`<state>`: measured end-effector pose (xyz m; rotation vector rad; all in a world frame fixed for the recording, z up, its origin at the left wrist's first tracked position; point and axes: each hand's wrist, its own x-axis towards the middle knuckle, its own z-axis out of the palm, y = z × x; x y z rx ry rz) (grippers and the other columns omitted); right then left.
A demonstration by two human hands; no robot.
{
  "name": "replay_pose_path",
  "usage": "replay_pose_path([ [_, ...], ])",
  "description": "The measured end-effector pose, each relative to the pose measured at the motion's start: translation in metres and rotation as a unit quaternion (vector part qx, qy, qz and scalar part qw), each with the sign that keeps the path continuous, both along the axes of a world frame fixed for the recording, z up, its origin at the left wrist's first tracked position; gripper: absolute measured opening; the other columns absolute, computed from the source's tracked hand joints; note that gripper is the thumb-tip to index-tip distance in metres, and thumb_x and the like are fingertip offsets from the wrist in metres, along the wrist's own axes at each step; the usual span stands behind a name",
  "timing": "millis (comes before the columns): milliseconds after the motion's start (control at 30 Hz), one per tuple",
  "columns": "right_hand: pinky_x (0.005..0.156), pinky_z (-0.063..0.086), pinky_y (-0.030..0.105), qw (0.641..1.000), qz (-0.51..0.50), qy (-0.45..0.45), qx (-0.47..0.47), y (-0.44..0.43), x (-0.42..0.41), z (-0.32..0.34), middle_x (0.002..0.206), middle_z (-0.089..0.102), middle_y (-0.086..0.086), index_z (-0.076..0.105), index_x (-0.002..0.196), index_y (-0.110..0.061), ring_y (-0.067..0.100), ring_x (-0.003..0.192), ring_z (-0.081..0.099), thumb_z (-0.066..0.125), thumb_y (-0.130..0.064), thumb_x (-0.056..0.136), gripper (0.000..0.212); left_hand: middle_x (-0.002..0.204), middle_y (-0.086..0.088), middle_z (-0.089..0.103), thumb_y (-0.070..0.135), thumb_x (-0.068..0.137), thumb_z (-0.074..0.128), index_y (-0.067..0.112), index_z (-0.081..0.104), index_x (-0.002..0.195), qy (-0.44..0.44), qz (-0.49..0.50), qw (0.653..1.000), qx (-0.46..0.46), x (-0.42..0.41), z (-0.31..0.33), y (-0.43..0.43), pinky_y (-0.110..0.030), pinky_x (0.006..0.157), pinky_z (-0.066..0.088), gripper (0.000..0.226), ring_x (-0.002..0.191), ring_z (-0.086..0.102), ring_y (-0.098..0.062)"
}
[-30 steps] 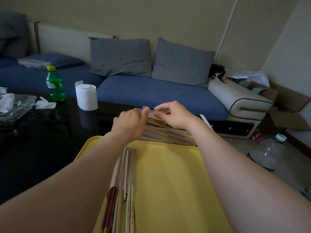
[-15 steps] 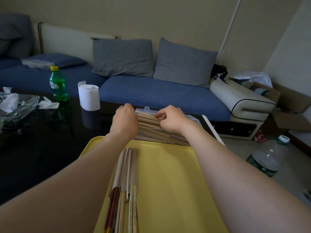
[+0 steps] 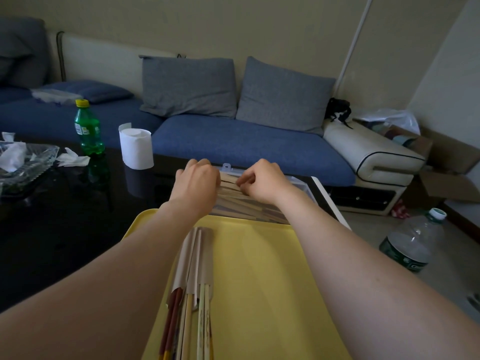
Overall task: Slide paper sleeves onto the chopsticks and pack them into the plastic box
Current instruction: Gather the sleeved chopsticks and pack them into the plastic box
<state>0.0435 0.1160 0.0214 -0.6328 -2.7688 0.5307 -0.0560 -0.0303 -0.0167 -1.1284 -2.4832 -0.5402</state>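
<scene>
Behind the black worktop [image 3: 65,229] runs a blue sofa [image 3: 246,144], and a green bottle [image 3: 88,128] and a paper roll [image 3: 136,149] stand on the worktop's far side. At the far edge of the yellow tray [image 3: 259,281] sits the plastic box [image 3: 298,184], packed with sleeved chopsticks [image 3: 246,206]; more chopsticks in paper sleeves [image 3: 197,263] lie on the tray. The left hand [image 3: 196,185] and right hand [image 3: 262,181] rest knuckles-up on the box, close together, fingers curled under; I cannot tell whether either grips anything.
</scene>
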Motion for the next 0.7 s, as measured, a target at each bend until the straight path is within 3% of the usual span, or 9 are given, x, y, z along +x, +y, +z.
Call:
replay_pose_path([
  [100, 0.105, 0.056, 0.041, 0.999, -0.01, -0.023, 0.036, -0.011, -0.005, -0.003, 0.121, 0.077, 0.008, 0.083, 0.119, -0.015, 0.026, 0.119, 0.067, 0.066, -0.007, 0.103, 0.024, 0.121, -0.001, 0.059, 0.015, 0.099, 0.062, 0.021, 0.076, 0.106, -0.018, -0.007, 1.0, 0.004, 0.001, -0.001, -0.001, -0.044, 0.096, 0.047, 0.016, 0.111, 0.052, -0.022],
  [200, 0.101, 0.056, 0.039, 0.997, 0.002, -0.059, 0.041, -0.014, -0.005, -0.007, 0.126, 0.074, 0.01, 0.078, 0.127, -0.013, 0.029, 0.118, 0.068, 0.059, -0.005, 0.106, 0.029, 0.113, -0.001, 0.059, 0.028, 0.099, 0.055, 0.016, 0.072, 0.084, -0.11, -0.022, 0.991, 0.07, 0.0, 0.0, -0.008, -0.048, 0.086, 0.056, 0.026, 0.093, 0.061, -0.019],
  [233, 0.099, 0.056, 0.038, 0.998, 0.005, -0.062, 0.034, -0.014, -0.002, -0.007, 0.125, 0.074, 0.01, 0.077, 0.127, -0.013, 0.029, 0.118, 0.068, 0.056, -0.008, 0.108, 0.029, 0.113, 0.0, 0.06, 0.031, 0.097, 0.058, 0.017, 0.073, 0.085, -0.132, -0.03, 0.987, 0.087, 0.0, 0.0, -0.011, -0.047, 0.083, 0.058, 0.024, 0.09, 0.062, -0.018],
  [367, 0.094, 0.049, 0.035, 0.999, 0.005, -0.018, 0.035, -0.021, 0.014, 0.001, 0.13, 0.068, 0.01, 0.073, 0.13, -0.014, 0.028, 0.123, 0.061, 0.054, -0.005, 0.107, 0.031, 0.115, 0.002, 0.056, 0.025, 0.093, 0.068, 0.024, 0.076, 0.099, -0.099, -0.065, 0.987, 0.109, 0.003, 0.003, -0.016, -0.047, 0.085, 0.058, 0.01, 0.095, 0.061, -0.019],
  [467, 0.09, 0.054, 0.037, 0.998, 0.01, -0.035, 0.049, -0.03, 0.023, 0.005, 0.12, 0.072, 0.01, 0.08, 0.115, -0.013, 0.028, 0.114, 0.064, 0.056, -0.003, 0.099, 0.03, 0.115, 0.002, 0.054, 0.026, 0.098, 0.059, 0.022, 0.078, 0.098, -0.07, -0.063, 0.993, 0.071, 0.008, 0.005, -0.019, -0.049, 0.086, 0.055, 0.019, 0.093, 0.059, -0.021],
  [567, 0.095, 0.055, 0.04, 0.993, 0.016, -0.103, 0.054, -0.04, 0.029, 0.004, 0.125, 0.07, 0.012, 0.075, 0.123, -0.011, 0.033, 0.118, 0.062, 0.057, -0.004, 0.093, 0.036, 0.122, 0.001, 0.053, 0.024, 0.099, 0.057, 0.025, 0.076, 0.113, -0.04, -0.053, 0.998, -0.005, 0.01, 0.005, -0.024, -0.047, 0.094, 0.048, 0.024, 0.1, 0.057, -0.021],
  [700, 0.089, 0.052, 0.037, 0.989, 0.01, -0.111, 0.099, -0.055, 0.038, 0.003, 0.126, 0.067, 0.012, 0.069, 0.124, -0.01, 0.034, 0.117, 0.064, 0.062, -0.006, 0.095, 0.03, 0.132, -0.002, 0.046, 0.02, 0.1, 0.058, 0.027, 0.064, 0.134, -0.069, -0.04, 0.995, -0.059, 0.015, 0.008, -0.025, -0.047, 0.102, 0.044, 0.036, 0.111, 0.054, -0.023],
])
